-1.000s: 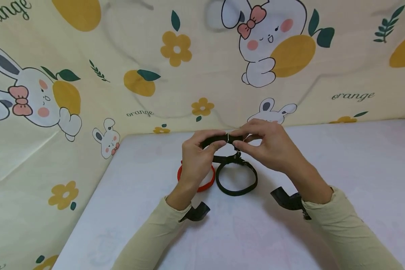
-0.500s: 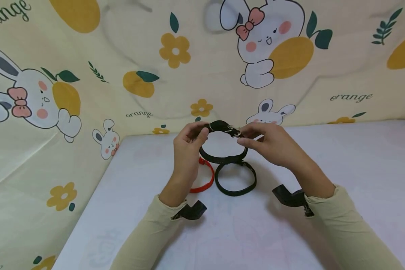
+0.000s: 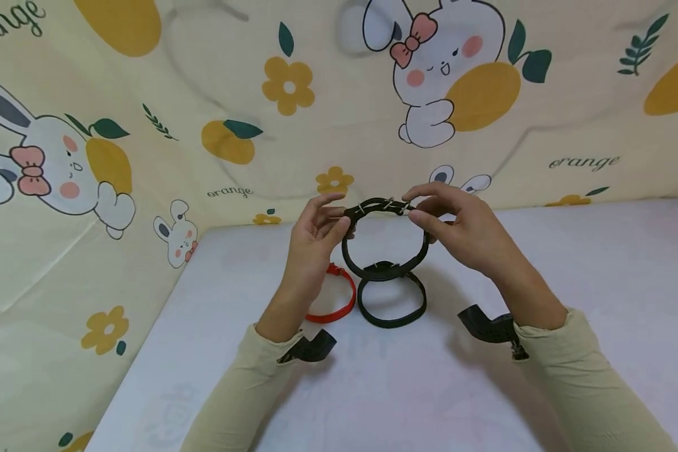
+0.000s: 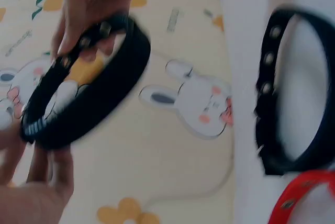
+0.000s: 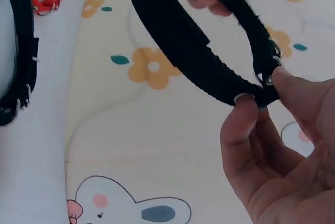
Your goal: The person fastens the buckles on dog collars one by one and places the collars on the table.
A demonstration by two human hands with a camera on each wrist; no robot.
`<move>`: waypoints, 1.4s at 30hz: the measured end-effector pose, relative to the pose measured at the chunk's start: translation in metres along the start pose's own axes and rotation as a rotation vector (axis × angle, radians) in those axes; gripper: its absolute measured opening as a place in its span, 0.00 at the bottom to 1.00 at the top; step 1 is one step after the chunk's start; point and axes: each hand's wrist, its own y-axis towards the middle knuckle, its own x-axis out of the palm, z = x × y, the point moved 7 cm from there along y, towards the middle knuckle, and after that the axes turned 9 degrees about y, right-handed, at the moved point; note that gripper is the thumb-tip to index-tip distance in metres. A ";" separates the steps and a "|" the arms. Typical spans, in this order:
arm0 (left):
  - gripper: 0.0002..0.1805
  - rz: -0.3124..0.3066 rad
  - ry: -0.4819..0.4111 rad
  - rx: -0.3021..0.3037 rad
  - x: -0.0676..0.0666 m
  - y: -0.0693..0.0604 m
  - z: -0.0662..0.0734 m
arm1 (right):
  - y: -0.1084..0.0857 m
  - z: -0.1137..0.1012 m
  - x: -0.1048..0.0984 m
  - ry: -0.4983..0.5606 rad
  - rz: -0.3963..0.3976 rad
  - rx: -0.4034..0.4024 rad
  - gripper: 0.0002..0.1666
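Observation:
A black buckled collar (image 3: 385,274), closed into a loop, is held up above the table between both hands. My left hand (image 3: 314,248) pinches its left side between thumb and fingers. On the right, my right hand (image 3: 466,235) pinches the loop near its metal buckle and ring, seen close in the right wrist view with the collar (image 5: 167,41). Eyelets line the strap of the collar (image 4: 99,103) in the left wrist view. A second black collar (image 3: 392,323) lies on the table below, and a red collar (image 3: 339,316) is beside it, partly behind my left hand.
The white table (image 3: 407,395) runs up to a cream cloth (image 3: 294,138) printed with rabbits and oranges. Black curved pieces (image 3: 313,347) stick out from the sleeve cuffs at both wrists.
The held collar has turned from an edge-on bundle between close fingers to an open loop facing the head camera. My hands have moved apart, the left shifting left, and changed their hold on it.

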 end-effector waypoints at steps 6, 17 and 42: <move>0.15 -0.077 0.149 0.079 -0.007 -0.001 0.008 | 0.001 -0.001 -0.004 0.033 0.006 -0.005 0.12; 0.37 -0.410 0.165 0.052 -0.003 -0.004 0.009 | 0.002 0.006 -0.009 0.236 0.015 0.025 0.15; 0.42 -0.429 0.197 0.131 0.000 0.007 -0.001 | -0.003 0.017 -0.017 0.075 -0.191 -0.031 0.45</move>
